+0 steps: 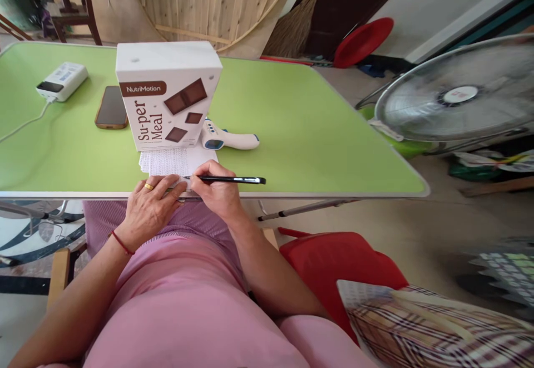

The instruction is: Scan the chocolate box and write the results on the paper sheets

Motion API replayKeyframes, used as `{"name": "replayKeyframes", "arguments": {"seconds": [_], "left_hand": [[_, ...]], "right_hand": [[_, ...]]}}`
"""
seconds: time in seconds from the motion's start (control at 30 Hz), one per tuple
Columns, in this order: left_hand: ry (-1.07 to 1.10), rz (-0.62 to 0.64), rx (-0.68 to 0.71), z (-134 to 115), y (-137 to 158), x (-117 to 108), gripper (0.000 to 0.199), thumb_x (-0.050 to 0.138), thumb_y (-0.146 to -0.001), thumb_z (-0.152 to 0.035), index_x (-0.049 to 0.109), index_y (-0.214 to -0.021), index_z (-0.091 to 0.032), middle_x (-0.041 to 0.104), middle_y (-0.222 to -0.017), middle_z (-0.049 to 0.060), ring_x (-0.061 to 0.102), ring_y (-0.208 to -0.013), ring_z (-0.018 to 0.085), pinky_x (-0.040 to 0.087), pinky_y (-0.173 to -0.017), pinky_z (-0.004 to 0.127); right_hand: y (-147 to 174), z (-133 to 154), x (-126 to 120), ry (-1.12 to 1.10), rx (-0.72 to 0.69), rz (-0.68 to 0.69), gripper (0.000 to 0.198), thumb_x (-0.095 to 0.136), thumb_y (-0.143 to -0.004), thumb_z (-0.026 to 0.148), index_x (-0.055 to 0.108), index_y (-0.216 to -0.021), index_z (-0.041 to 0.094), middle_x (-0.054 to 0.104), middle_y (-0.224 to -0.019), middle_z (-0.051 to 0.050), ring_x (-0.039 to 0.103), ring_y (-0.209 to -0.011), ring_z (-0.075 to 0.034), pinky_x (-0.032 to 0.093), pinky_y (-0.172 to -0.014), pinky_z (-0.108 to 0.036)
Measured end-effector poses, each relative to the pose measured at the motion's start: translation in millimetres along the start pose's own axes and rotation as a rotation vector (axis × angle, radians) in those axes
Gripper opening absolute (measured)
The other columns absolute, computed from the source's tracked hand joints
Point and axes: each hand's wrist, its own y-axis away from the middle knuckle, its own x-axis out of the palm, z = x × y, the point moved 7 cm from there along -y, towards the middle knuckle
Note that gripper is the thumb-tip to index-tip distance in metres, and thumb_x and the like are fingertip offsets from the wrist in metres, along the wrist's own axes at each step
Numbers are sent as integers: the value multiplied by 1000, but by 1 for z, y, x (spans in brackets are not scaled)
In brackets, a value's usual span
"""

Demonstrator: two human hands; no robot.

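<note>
My right hand [217, 191] is closed around a black pen [246, 180], its tip low over sheets of paper [167, 162] at the table's front edge. Rows of small writing or print cover part of the top sheet. My left hand [152, 204] lies flat across the lower part of the paper, fingers stretched out, with a gold ring on one finger. Behind the paper stands a white box [169, 95] with brown squares and the words "Su-per Meal". A white and blue infrared thermometer [233, 140] lies against the box's right side.
On the green table [300, 128] are a dark phone [112, 107] and a white power bank [62, 81] with a cable. A large fan [463, 92] stands to the right. A red chair [337, 268] and a plaid bag [438, 323] are beside me at lower right.
</note>
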Motion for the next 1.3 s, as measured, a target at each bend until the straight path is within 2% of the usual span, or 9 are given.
{"name": "replayKeyframes", "arguments": {"seconds": [0.53, 1.13, 1.3], "left_hand": [[32, 22, -10, 1, 0, 1, 30, 52, -96, -29, 63, -124, -24, 66, -122, 7, 59, -101, 23, 45, -78, 36], [5, -20, 8, 0, 0, -2, 28, 55, -95, -29, 63, -121, -22, 68, -121, 5, 59, -100, 22, 43, -76, 36], [1, -32, 5, 0, 0, -2, 28, 57, -94, -30, 63, -121, -22, 68, -121, 5, 59, -99, 22, 43, -76, 35]], "right_hand": [[-1, -1, -2, 0, 22, -34, 10, 56, -75, 24, 51, -66, 23, 55, -54, 6, 49, -50, -11, 43, -52, -24], [-1, 3, -2, 4, -15, -26, 11, 56, -74, 22, 50, -65, 24, 54, -53, 6, 48, -48, -11, 42, -51, -23], [1, 7, -12, -31, -37, -93, 11, 58, -77, 22, 53, -67, 23, 56, -56, 6, 50, -49, -10, 42, -51, -23]]}}
